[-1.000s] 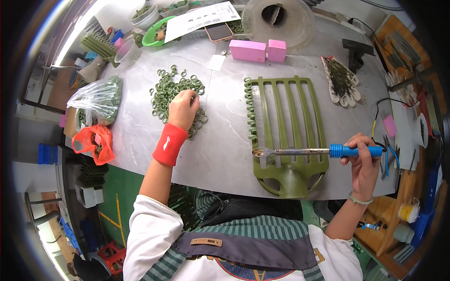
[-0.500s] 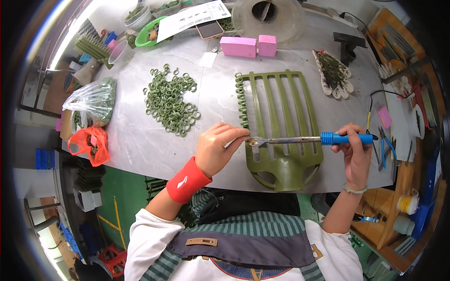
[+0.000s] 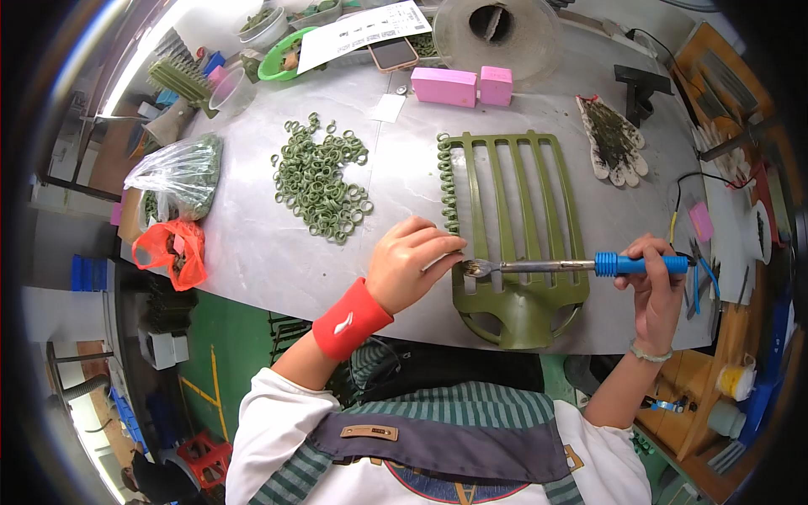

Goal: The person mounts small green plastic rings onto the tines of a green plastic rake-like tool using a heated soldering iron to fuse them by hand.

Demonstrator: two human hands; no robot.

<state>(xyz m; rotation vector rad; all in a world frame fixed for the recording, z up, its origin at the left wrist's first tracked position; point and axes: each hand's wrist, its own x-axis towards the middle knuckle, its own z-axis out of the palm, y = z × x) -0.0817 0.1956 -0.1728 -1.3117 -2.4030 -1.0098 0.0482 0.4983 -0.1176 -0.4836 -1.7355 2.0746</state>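
Note:
A green slotted panel (image 3: 526,313) with long bars and a narrowed near end lies flat on the table. Along its left edge runs a row of small green rings (image 3: 449,189). My left hand (image 3: 412,259), with a red wristband, has thumb and fingers pinched at that edge, just below the row; whatever is between the fingertips is hidden. In my right hand (image 3: 652,282) is the blue handle of a soldering iron (image 3: 547,265), its metal shaft lying level across the panel. The iron's broad, spoon-like tip is close to my left fingertips. Loose green rings (image 3: 320,181) lie in a pile farther left.
Pink blocks (image 3: 443,87), a phone (image 3: 393,55) and a large pale round vessel (image 3: 497,38) stand at the back. A stained glove (image 3: 612,139) lies at the far right, pliers (image 3: 705,273) nearer. Left are a clear bag (image 3: 177,181) and a red bag (image 3: 172,252).
The whole scene has shifted slightly right in the picture. The iron's tip has come a little nearer to me; my left hand keeps its place at the panel's edge.

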